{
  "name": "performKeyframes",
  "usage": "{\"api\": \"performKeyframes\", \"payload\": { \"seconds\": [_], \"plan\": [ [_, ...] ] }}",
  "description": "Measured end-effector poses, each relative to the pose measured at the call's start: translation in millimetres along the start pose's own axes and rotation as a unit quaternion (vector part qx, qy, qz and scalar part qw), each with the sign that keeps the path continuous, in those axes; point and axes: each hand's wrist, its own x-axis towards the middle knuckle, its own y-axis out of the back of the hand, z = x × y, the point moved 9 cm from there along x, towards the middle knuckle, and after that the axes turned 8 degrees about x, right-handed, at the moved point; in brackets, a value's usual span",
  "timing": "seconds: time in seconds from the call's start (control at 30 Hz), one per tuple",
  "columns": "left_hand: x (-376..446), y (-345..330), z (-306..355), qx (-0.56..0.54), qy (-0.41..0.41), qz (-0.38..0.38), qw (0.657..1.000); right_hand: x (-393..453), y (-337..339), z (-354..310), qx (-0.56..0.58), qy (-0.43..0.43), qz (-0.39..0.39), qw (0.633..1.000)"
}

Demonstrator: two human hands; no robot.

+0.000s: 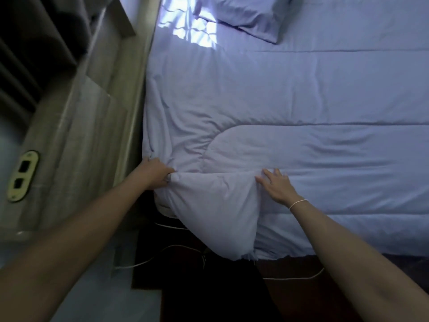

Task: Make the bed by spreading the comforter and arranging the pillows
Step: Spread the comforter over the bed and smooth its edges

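Observation:
A pale lavender comforter (301, 101) lies spread over the bed, with wrinkles near its left edge. Its near left corner (216, 212) is folded over and hangs off the bed's near edge. My left hand (154, 171) grips the fabric at the top of that fold, by the bed's left edge. To the right of the fold, my right hand (276, 185) rests flat on the comforter with fingers spread; a thin white band circles its wrist. One lavender pillow (250, 16) lies at the far end of the bed, partly cut off by the frame.
A wood-grain headboard or side panel (97, 108) runs along the bed's left side, with a wall socket plate (22, 175) beside it. White cables (162, 254) trail across the dark floor below the bed's near edge. A patch of sunlight (192, 31) falls near the pillow.

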Motion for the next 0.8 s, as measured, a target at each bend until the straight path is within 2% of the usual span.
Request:
{"api": "performKeyframes", "payload": {
  "seconds": [0.1, 0.3, 0.43, 0.53, 0.6, 0.73, 0.8],
  "plan": [
    [-22, -35, -18, -0.005, 0.019, -0.042, 0.999, -1, -13, -17, -0.031, 0.02, -0.012, 0.999],
    [-43, -68, -33, -0.029, 0.024, -0.119, 0.992, -3, -36, -11, -0.111, 0.0, -0.027, 0.993],
    [-52, -74, -39, -0.09, 0.084, -0.199, 0.972, -4, -45, -9, -0.12, -0.023, -0.04, 0.992],
    [-55, -91, -47, -0.165, 0.138, -0.22, 0.952, -3, -47, -11, -0.122, -0.026, -0.039, 0.991],
    [-48, -92, -50, -0.181, 0.14, -0.178, 0.957, -1, -49, -10, -0.125, -0.027, -0.044, 0.991],
    [-28, -63, -34, -0.211, 0.118, -0.009, 0.97, -1, -54, -7, -0.137, -0.018, -0.054, 0.989],
    [-21, -51, -16, -0.219, 0.1, 0.027, 0.97, -4, -54, -7, -0.144, -0.012, -0.056, 0.988]
  ]
}}
